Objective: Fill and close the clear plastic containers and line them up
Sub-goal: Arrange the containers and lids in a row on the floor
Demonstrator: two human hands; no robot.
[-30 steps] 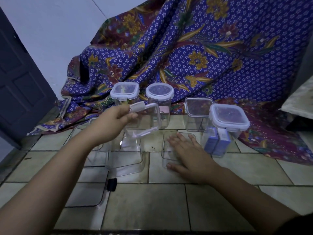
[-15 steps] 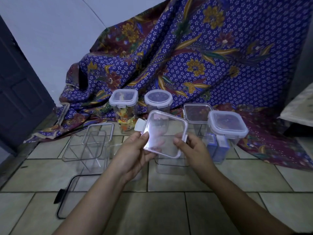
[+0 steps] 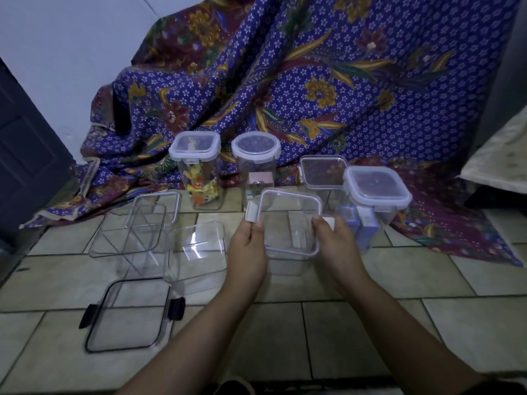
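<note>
My left hand [image 3: 247, 246] and my right hand [image 3: 335, 243] hold a clear square lid with white clip flaps [image 3: 288, 220] by its two sides, lying over a clear open container [image 3: 286, 265] on the tiled floor. Behind stand closed containers: one with yellow and orange pieces [image 3: 199, 172], a round-lidded one with a pink item [image 3: 256, 169], a clear-lidded one [image 3: 322, 173] and one with blue boxes [image 3: 370, 201]. To the left lie open clear containers [image 3: 142, 223] [image 3: 196, 252] and a black-rimmed lid [image 3: 128, 315].
A purple flowered cloth [image 3: 313, 81] drapes over the wall and floor behind the containers. A dark door [image 3: 25, 155] stands at the left. A pale cushion [image 3: 502, 161] shows at the right edge.
My left hand brought the lid from the left to the middle. My right hand left the floor and took its other side. The lid now sits lower, over the open container.
</note>
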